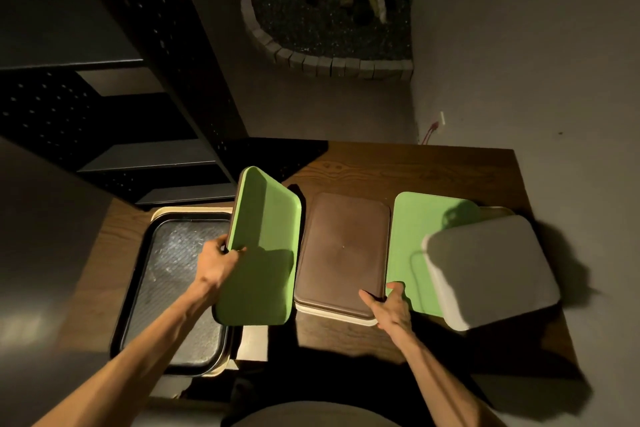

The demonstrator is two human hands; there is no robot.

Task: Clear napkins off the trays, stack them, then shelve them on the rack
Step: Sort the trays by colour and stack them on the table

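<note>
Your forearms enter from the bottom edge, both bare. Your left hand [216,262] grips the near left edge of a green tray [258,246], thumb curled over its inner face and fingers behind it; that tray is lifted and tilted, its far end raised, with a darker tray edge showing just behind it, so possibly two held together, cannot tell for sure. Below and left of those fingers lies a black tray [173,288] with a textured bed, nested on a cream tray [166,211] whose rim shows at the far side. Your right hand [391,310] pinches the near right corner of a brown tray [343,253], thumb on top, fingers narrow and curled at the rim; this tray sits flat on a cream one [332,316] showing at its near edge. Right of those fingers, touching close, lies a second green tray [415,239], flat, with a grey tray [491,270] overlapping it askew. All rest on a wooden table [415,166]. Black rack [156,149] stands far left of your left fingers.
</note>
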